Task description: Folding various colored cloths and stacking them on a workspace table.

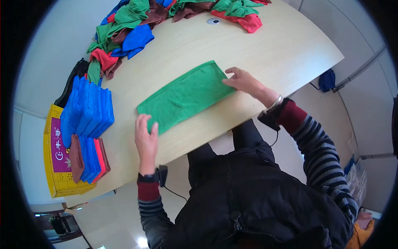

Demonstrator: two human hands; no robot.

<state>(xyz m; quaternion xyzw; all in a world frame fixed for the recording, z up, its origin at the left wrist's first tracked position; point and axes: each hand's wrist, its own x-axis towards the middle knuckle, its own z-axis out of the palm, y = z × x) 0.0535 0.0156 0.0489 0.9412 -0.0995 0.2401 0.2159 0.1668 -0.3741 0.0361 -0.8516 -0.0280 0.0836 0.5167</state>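
A green cloth, folded into a long strip, lies slantwise on the table in front of me. My left hand is at its near left corner, thumb and fingers apart, with nothing held. At the opposite end, my right hand has its fingers curved and spread at the cloth's right edge. Whether the fingertips of either hand touch the fabric, I cannot tell.
Folded blue cloths stand in a yellow crate at the table's left, with brown and red ones in front. Loose green, red, blue and brown cloths are heaped along the far edge. A small round disc lies near them on the table.
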